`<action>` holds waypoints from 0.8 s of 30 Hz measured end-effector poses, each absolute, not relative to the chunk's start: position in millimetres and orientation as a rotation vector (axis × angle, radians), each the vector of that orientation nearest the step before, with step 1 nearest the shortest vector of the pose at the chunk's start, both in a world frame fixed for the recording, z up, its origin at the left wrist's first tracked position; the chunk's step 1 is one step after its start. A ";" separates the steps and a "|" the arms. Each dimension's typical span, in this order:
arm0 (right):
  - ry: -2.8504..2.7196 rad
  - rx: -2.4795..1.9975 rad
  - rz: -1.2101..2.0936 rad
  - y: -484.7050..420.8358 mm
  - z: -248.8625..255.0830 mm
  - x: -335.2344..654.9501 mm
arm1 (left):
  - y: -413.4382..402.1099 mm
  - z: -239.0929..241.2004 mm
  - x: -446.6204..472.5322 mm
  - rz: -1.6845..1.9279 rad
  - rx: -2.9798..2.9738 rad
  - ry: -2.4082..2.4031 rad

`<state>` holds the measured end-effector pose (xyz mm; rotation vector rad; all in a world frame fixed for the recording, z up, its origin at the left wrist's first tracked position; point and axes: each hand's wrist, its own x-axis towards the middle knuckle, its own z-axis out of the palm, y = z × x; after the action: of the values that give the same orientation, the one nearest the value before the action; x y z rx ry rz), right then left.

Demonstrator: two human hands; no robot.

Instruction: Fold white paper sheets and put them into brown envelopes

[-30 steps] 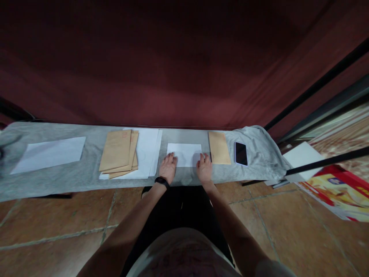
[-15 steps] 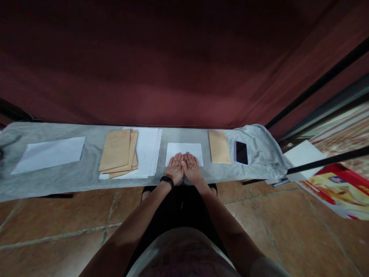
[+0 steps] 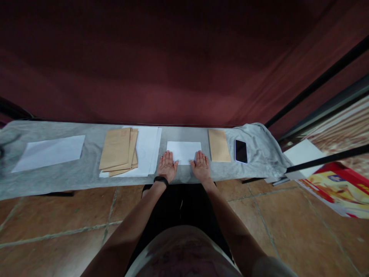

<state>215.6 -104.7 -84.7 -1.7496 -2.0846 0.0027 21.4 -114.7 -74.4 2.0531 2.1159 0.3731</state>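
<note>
A white sheet of paper point(image 3: 183, 152) lies flat on the grey cloth in front of me, its surface smooth. My left hand point(image 3: 167, 167), with a black band at the wrist, rests palm down at the sheet's lower left corner, fingers stretched out. At the lower right corner my right hand point(image 3: 201, 167) lies flat in the same way, thumb turned inward. Neither hand grips anything. Just right of the sheet is a single brown envelope point(image 3: 219, 146). To the left, several brown envelopes point(image 3: 115, 150) are stacked on larger white sheets point(image 3: 147, 150).
A phone point(image 3: 241, 151) lies right of the single envelope. Another white sheet point(image 3: 49, 154) is at the far left. Grey cloth point(image 3: 92, 173) covers the narrow table, against a dark red panel point(image 3: 184, 77). A red and yellow box point(image 3: 340, 188) stands on the tiled floor at right.
My hands have slid apart from the middle of the white sheet, the left hand to its left corner and the right hand to its right corner. Both stay flat.
</note>
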 end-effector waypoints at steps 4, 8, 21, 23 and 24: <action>-2.037 -1.781 -0.012 -106.6 -86.6 221.0 | -116.3 -75.2 24.6 0.419 1.977 2.219; -1.938 -1.846 0.000 -109.0 -87.4 221.0 | -117.4 -73.6 28.5 0.447 1.902 2.303; -2.250 -1.516 0.335 -94.2 -71.1 187.1 | -111.3 -71.6 57.0 0.341 2.422 1.648; -2.278 -1.510 0.349 -91.2 -72.2 181.2 | -109.0 -74.1 57.1 0.292 2.418 1.618; -2.274 -1.521 0.345 -90.2 -73.2 179.6 | -108.1 -74.8 56.4 0.281 2.409 1.616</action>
<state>179.6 -90.2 -73.2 -1.5206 -2.2740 0.3454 56.4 -108.1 -74.8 2.4094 1.6161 0.2814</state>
